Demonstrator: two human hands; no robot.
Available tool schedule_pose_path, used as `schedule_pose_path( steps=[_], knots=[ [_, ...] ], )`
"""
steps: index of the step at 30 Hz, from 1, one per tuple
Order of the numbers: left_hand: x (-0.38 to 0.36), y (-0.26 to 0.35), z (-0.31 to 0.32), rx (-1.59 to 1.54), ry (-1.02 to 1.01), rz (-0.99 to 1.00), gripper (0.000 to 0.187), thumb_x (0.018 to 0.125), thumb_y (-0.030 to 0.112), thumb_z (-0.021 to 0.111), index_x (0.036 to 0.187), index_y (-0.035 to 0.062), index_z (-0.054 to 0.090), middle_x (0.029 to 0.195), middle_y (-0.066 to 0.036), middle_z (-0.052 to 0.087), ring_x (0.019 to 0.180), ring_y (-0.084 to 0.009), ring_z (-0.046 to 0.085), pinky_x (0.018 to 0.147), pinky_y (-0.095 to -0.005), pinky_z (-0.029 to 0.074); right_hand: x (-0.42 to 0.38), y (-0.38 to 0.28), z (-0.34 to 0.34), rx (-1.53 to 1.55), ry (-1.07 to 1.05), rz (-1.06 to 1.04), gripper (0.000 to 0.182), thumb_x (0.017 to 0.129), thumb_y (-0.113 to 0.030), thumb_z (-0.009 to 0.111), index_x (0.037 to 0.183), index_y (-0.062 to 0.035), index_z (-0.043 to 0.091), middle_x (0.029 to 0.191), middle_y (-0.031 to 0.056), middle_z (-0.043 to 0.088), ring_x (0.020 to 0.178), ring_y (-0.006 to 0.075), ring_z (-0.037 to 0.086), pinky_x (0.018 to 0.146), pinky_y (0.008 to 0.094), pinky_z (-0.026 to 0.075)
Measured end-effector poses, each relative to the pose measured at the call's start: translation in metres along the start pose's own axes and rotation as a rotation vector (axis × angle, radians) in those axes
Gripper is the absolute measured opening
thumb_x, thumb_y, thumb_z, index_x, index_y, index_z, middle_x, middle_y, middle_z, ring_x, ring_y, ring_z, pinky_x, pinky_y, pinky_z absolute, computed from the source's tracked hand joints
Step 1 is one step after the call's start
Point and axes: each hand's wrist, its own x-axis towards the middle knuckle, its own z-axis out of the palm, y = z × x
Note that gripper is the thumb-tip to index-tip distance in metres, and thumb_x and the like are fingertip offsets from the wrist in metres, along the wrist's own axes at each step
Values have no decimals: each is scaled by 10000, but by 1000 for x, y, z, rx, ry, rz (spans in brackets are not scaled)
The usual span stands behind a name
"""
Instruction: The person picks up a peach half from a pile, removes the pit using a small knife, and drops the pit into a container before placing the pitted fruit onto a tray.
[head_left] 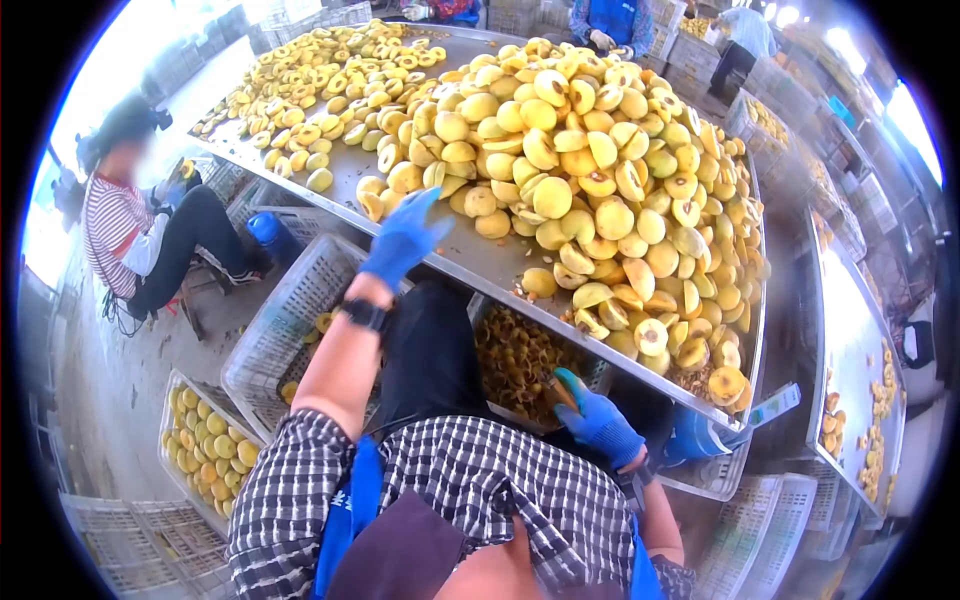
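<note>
My left hand (403, 240), in a blue glove, reaches over the near edge of the metal table (345, 185). Its fingers are spread beside the heap of halved yellow fruit (550, 150), and nothing shows in its grip. Low at the right, in front of my body, my right hand (600, 425) is gloved in blue too. Its fingers are closed round a small brownish tool (560, 393), whose shape is partly hidden. Just beyond that hand, under the table edge, a crate holds brown fruit scraps (520, 355).
A grey crate (290, 310) stands left of my legs, with a crate of whole yellow fruit (205, 445) nearer. A seated person (130, 220) works at the left. Others stand at the far side. A second metal table (845, 350) is at the right.
</note>
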Motion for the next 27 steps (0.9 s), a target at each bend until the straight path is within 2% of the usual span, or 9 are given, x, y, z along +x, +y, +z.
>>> schedule_pose_path(
  steps=[3, 6, 12, 13, 16, 18, 20, 23, 27],
  knots=[
    [53, 1, 67, 80, -21, 49, 767, 874, 425, 700, 1500, 76, 428, 1484, -246, 472, 1348, -388, 490, 1118, -451, 404, 13, 8, 7, -39, -8, -91, 642, 945, -304, 589, 1527, -169, 355, 959, 318, 672, 920, 462, 671, 815, 491, 525],
    [73, 21, 98, 189, -223, -230, 874, 803, 372, 770, 1522, 70, 376, 1509, -300, 402, 1350, -441, 465, 1107, -459, 417, 15, 12, 13, -32, 19, -154, 653, 942, -308, 595, 1532, -177, 348, 951, 320, 671, 917, 465, 669, 808, 496, 521],
    [69, -20, 125, -69, 125, -93, 756, 746, 244, 827, 1393, 50, 487, 1333, -236, 520, 1112, -412, 608, 997, -473, 503, -4, -2, -2, -1, 82, -69, 636, 940, -306, 610, 1507, -132, 381, 993, 319, 669, 957, 465, 664, 835, 492, 522],
    [65, -25, 116, -188, 137, -138, 649, 792, 195, 792, 1360, 34, 520, 1269, -199, 583, 1057, -349, 645, 946, -451, 538, -3, -2, -4, 1, 109, -64, 628, 942, -305, 611, 1499, -117, 391, 999, 320, 668, 965, 465, 663, 841, 489, 522],
    [30, 7, 62, -1513, -48, -593, 542, 878, 190, 702, 1368, 28, 535, 1241, -162, 630, 1087, -298, 650, 932, -440, 558, 11, 3, -3, 85, 260, -236, 583, 949, -290, 614, 1460, -72, 435, 1021, 318, 667, 994, 462, 661, 853, 478, 519],
    [8, 26, 52, -2047, -195, -571, 497, 958, 243, 594, 1409, 46, 526, 1287, -167, 644, 1100, -299, 657, 960, -463, 553, 21, -15, -12, 166, 230, -208, 534, 966, -269, 607, 1435, -59, 461, 1057, 309, 664, 1019, 462, 655, 863, 477, 516],
    [-14, 78, 35, -2165, -325, -642, 473, 1000, 327, 529, 1374, 40, 556, 1250, -187, 658, 1075, -317, 663, 979, -463, 546, 38, -31, -19, 128, 357, -354, 477, 979, -288, 601, 1384, -61, 491, 997, 299, 668, 960, 466, 661, 811, 500, 518],
    [-32, 118, 47, -2119, -270, -707, 533, 1031, 468, 492, 1329, 37, 592, 1203, -194, 679, 1071, -325, 660, 971, -428, 541, 53, -64, -22, 14, 582, -390, 372, 989, -319, 600, 1214, -31, 532, 876, 263, 675, 809, 464, 666, 686, 535, 513],
    [-49, 142, 60, -1443, -194, -200, 489, 1056, 371, 512, 1362, -11, 508, 1205, -162, 659, 1062, -239, 650, 932, -368, 548, 63, -73, -13, -274, 777, -390, 350, 980, -320, 612, 1163, -29, 549, 711, 188, 654, 620, 408, 660, 586, 503, 531]
  ],
)
